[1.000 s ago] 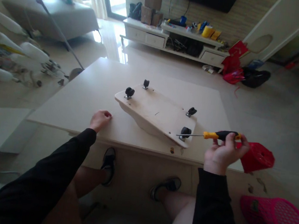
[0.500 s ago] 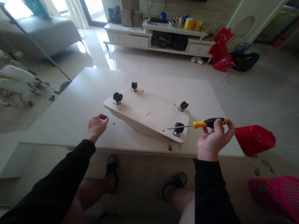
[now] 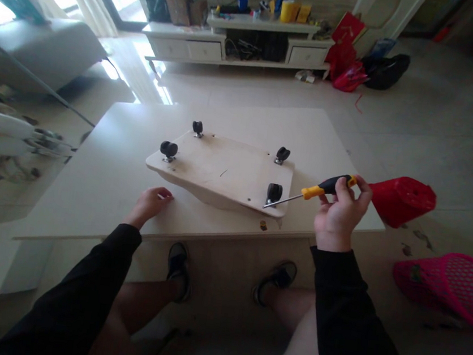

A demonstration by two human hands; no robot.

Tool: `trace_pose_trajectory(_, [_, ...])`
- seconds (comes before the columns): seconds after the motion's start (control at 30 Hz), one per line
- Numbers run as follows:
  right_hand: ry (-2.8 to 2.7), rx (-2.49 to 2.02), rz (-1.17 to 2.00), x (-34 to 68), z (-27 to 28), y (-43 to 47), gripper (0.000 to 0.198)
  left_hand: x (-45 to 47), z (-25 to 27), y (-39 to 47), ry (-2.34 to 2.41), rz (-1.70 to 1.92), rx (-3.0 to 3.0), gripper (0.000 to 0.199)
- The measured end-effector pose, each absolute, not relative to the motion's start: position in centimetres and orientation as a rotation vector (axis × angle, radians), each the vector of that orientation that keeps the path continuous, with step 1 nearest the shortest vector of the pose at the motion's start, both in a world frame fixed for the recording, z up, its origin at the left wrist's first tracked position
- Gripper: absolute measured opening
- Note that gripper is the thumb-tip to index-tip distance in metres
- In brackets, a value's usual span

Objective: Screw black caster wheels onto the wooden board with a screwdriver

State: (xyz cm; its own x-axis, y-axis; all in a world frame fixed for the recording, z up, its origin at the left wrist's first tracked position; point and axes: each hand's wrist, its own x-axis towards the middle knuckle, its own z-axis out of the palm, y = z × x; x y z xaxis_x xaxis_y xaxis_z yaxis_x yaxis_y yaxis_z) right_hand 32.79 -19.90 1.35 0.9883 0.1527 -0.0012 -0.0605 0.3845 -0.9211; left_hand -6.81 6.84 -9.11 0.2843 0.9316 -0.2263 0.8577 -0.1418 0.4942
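Note:
My right hand (image 3: 340,215) is wrapped round the yellow and black handle of a screwdriver (image 3: 328,186). Its metal shaft points left, with the tip over the near right corner of an upturned pale board (image 3: 208,160), beside a black caster wheel (image 3: 274,192). More black casters stand at the other corners: near left (image 3: 168,150), far left (image 3: 197,128) and far right (image 3: 282,155). My left hand (image 3: 152,204) rests low at the tabletop, just in front of the board's left part. Its fingers are drawn together; whatever lies between them is hidden.
The board lies on a white table (image 3: 104,174). A red bucket-like container (image 3: 402,201) is beyond the table's right edge, above a pink mesh basket (image 3: 454,288). A white TV cabinet (image 3: 186,50) with clutter stands across the floor, and red and black bags (image 3: 385,70) lie beside it.
My left hand has moved right and down, over the spot where a small dark piece lay; that piece no longer shows. The screwdriver stays near the same corner. The view has shifted slightly.

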Motion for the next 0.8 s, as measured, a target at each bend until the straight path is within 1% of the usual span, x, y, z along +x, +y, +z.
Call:
trace_pose_trajectory(0.2, [-0.110,-1.186,0.133,33.6,1.3,-20.6,0.048,-6.1,-8.7,6.5,1.507,0.131,2.143,0.016])
trace_pose_trajectory(0.3, [-0.106,-1.185,0.139,33.7,1.4,-20.6,0.051,-5.7,-7.3,6.2,1.538,0.162,2.093,0.021])
trace_pose_trajectory(0.37, [-0.111,-1.174,0.144,33.7,1.4,-20.4,0.052,-5.1,-6.1,5.6,1.562,0.265,2.053,0.025])
trace_pose_trajectory(0.47, [-0.109,-1.152,0.160,33.4,1.5,-19.8,0.054,-3.1,-4.5,3.5,1.478,0.504,1.972,0.031])
trace_pose_trajectory(0.57, [-0.109,-1.134,0.205,32.9,1.5,-19.0,0.056,0.1,-3.3,0.2,1.263,0.659,1.811,0.029])
trace_pose_trajectory(0.7, [-0.129,-1.115,0.252,31.9,1.5,-18.0,0.056,4.5,-2.0,-3.9,1.034,0.733,1.644,0.024])
trace_pose_trajectory(0.8, [-0.127,-1.100,0.271,31.3,1.5,-17.6,0.057,7.1,-1.6,-5.5,0.902,0.766,1.519,0.025])
